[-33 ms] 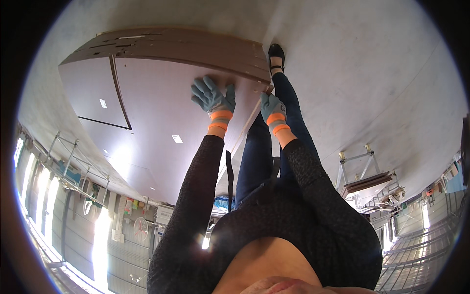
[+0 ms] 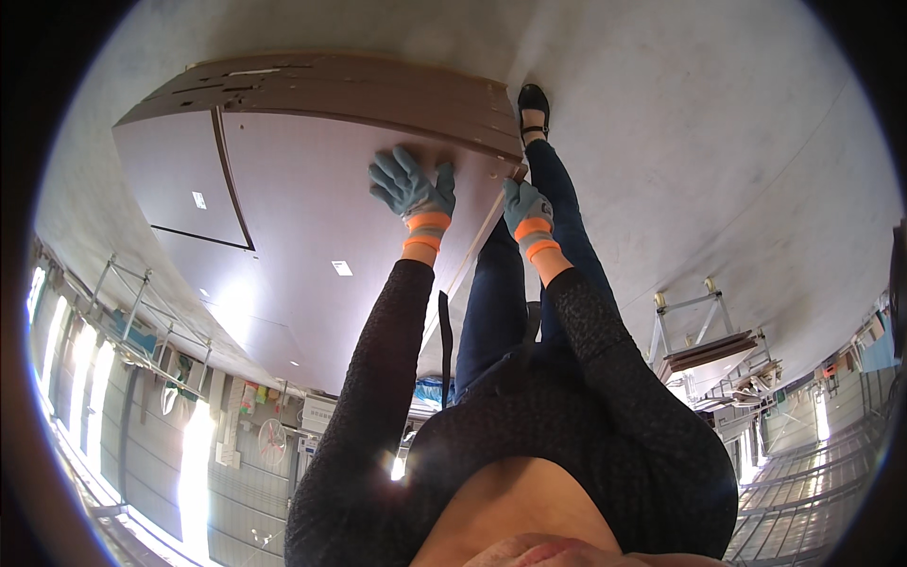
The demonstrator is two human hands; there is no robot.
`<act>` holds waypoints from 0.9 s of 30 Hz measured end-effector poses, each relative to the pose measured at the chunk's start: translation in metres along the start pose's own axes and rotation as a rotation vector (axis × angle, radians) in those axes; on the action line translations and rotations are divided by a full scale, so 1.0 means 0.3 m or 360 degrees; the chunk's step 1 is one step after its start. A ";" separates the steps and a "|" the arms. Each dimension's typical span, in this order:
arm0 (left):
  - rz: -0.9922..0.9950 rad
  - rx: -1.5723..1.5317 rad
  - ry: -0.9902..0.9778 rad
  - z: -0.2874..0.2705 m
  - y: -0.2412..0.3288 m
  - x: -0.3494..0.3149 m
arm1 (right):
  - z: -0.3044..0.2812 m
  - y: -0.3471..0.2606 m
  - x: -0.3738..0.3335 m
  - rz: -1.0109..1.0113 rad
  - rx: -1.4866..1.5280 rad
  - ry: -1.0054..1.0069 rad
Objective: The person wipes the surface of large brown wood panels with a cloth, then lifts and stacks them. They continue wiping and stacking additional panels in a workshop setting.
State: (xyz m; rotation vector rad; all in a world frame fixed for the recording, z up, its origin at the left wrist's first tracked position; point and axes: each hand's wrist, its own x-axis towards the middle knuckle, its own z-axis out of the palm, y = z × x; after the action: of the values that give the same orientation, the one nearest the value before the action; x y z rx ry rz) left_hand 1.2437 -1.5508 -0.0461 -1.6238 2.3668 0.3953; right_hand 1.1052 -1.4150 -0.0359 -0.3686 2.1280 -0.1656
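Note:
A stack of brown board panels (image 2: 293, 189) lies in front of me, its smooth top face catching the light. My left hand (image 2: 412, 185), in a grey-blue glove with an orange cuff, rests flat on the top panel with its fingers spread. At the stack's right edge, close to the far corner, my right hand (image 2: 527, 204) wears a matching glove. Its fingers are curled closed against the panel edge; what they hold, if anything, is hidden. Several small white labels (image 2: 342, 268) stick to the panels. The stack's far side (image 2: 359, 90) shows layered edges with dark slots.
My legs (image 2: 557, 203) stand along the stack's right edge, one black shoe (image 2: 534, 106) by its far corner. To the right is a metal-framed cart (image 2: 694, 304) near some dark boards (image 2: 710, 350). Metal racks (image 2: 151, 302) stand at the left over the grey concrete floor (image 2: 690, 142).

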 end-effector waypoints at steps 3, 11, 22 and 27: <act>-0.0068 0.0068 -0.0148 -0.004 0.020 0.016 | -0.022 -0.021 0.008 -0.0064 -0.0034 0.0021; -0.0038 0.0165 0.0006 0.043 0.021 0.020 | -0.050 -0.043 0.022 -0.0038 -0.0217 -0.0019; -0.0014 -0.0184 0.0438 -0.054 -0.022 0.181 | -0.108 -0.047 0.039 -0.0071 -0.0391 -0.0165; -0.0696 -0.0189 0.0350 -0.084 -0.252 0.415 | -0.114 -0.040 0.050 -0.0273 -0.0485 -0.0149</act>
State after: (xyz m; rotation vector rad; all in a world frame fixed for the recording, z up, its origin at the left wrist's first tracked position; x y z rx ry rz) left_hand 1.2693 -1.6940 -0.0724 -2.2746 2.0706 0.2841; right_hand 1.0712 -1.4321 -0.0259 -0.7243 2.0297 0.0784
